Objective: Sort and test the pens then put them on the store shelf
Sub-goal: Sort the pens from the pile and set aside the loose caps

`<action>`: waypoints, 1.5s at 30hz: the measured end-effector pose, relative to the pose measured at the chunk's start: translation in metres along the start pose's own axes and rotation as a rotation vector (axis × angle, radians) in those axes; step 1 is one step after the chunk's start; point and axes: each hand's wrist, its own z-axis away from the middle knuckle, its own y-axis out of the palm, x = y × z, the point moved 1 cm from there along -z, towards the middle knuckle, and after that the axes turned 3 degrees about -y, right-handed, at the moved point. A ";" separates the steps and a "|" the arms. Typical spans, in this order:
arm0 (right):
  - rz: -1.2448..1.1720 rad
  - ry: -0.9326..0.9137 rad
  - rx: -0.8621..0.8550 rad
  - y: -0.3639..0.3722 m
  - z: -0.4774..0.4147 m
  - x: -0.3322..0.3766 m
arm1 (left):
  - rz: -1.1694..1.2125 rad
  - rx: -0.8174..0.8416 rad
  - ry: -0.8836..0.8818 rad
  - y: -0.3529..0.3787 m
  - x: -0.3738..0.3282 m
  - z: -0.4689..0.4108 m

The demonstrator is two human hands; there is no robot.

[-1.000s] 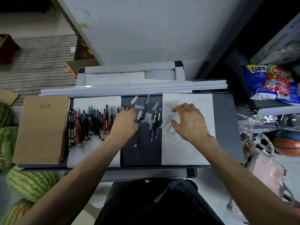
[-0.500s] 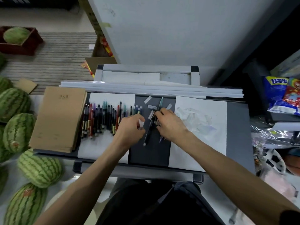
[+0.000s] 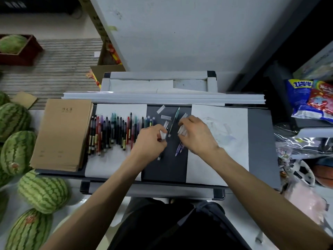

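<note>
Left hand (image 3: 149, 142) pinches a clear cap (image 3: 163, 135) left of the green pen (image 3: 174, 121). Right hand (image 3: 197, 136) grips caps (image 3: 182, 131) right of it.

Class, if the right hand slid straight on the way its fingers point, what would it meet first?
Probably the green pen, which lies just left of the right hand where its fingers point; depth is unclear.

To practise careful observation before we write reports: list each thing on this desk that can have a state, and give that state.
Row of pens, lying side by side on the left sheet.
Green pen, lying flat on the dark mat.
Loose caps, off, on the mat.
Left hand, pinching a clear cap.
Right hand, gripping a bunch of caps.
Notebooks, closed, stacked.
</note>
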 end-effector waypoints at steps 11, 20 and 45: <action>0.009 0.328 -0.092 -0.046 0.065 -0.072 | 0.122 0.248 0.169 0.074 -0.085 -0.019; 0.029 0.331 -0.113 -0.048 0.058 -0.065 | 0.151 0.191 0.113 0.055 -0.063 -0.019; 0.137 0.042 0.072 0.002 -0.051 -0.017 | -0.355 0.081 0.095 0.005 -0.011 -0.074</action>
